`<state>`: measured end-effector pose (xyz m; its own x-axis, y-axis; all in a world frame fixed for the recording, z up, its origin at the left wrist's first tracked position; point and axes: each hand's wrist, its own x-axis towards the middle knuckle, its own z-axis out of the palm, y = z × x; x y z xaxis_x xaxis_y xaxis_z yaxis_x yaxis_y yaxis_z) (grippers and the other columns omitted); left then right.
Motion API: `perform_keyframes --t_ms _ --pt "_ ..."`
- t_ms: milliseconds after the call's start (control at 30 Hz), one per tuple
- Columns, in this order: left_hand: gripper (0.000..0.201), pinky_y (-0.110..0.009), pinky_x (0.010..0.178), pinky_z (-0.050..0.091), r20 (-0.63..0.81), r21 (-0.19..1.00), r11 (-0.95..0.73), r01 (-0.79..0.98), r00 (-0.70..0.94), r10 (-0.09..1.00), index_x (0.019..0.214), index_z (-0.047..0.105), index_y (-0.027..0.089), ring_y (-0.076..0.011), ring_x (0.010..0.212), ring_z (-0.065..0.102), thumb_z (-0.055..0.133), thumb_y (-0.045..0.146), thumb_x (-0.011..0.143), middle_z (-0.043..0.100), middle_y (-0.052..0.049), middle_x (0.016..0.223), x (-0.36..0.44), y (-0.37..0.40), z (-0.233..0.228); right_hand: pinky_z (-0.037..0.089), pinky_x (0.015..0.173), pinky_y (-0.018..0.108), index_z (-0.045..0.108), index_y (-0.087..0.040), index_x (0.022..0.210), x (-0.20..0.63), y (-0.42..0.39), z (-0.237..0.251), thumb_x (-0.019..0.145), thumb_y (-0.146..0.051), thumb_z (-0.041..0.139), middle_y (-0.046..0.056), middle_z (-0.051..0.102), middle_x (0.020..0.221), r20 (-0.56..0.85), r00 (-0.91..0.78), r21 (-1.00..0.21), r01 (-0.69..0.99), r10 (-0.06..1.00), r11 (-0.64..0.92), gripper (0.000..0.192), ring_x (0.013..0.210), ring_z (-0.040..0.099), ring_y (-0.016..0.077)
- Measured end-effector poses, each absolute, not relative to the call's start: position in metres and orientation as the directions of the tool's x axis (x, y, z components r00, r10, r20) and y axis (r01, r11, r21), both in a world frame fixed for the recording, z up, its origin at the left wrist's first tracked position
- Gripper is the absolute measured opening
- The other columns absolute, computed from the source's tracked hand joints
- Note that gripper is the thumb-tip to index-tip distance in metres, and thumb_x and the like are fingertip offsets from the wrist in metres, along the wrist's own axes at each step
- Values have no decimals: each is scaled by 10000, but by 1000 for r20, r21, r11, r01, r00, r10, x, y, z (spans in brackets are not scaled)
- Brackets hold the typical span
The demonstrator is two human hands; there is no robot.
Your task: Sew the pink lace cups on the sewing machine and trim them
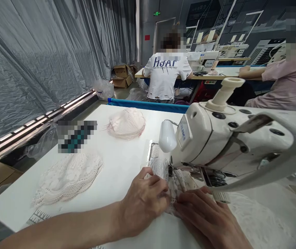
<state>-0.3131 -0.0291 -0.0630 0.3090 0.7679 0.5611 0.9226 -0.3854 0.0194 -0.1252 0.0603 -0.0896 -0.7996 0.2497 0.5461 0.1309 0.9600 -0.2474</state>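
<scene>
Under the needle of a white sewing machine [199, 135] lies a piece of white lace fabric [160, 167]. My left hand [148, 193] has its fingers curled and closed on the lace, left of the presser foot [170, 170]. Close beside it, my right hand [205, 214] lies flat over the same lace, fingers stretched out, in front of the needle area. Part of the lace is hidden beneath both hands. A white lamp [167, 136] hangs at the machine's left end.
On the white table [119, 166] lie a stack of lace pieces [70, 176], a pale pink fabric bundle [127, 122] and a blurred-out dark item [76, 136]. More lace [262, 218] lies at right. Two people sit beyond, one in a white shirt [167, 76].
</scene>
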Motion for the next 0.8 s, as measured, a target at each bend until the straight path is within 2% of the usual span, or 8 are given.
perform_keyframes --t_ms 100,200,367,567,800 --pt "153 -319 748 364 556 3 -396 918 328 764 743 603 147 -107 761 562 548 14 793 634 13 822 -311 -29 -62 318 780 339 663 -254 887 -128 60 -95 984 -198 323 11 711 916 621 -745 -219 131 242 967 358 742 624 133" --pt "171 -309 740 368 534 10 -412 911 344 773 726 586 143 -96 747 561 523 13 818 630 22 797 -310 -29 -60 323 749 339 662 -256 888 -129 59 -96 981 -205 339 5 722 917 636 -737 -192 138 231 972 340 738 627 139" --pt "188 -313 758 378 502 -2 -418 908 363 785 724 576 136 -88 696 553 494 3 829 602 24 736 -310 -30 -56 326 798 358 656 -257 913 -125 62 -89 957 -183 395 0 723 941 574 -797 -152 123 189 981 275 782 629 148" --pt "200 -305 732 388 505 -26 -420 907 375 778 656 558 126 -96 658 522 508 -20 785 550 16 668 -307 -34 -60 334 845 370 647 -266 962 -121 65 -85 890 -168 510 4 694 1024 467 -868 -218 73 169 973 183 887 614 167" --pt "215 -311 716 390 491 -47 -430 902 396 776 639 516 132 -98 618 475 479 -7 799 520 12 661 -305 -35 -57 330 858 393 650 -283 964 -122 62 -80 909 -195 474 2 701 996 490 -855 -172 96 170 980 204 850 621 168"
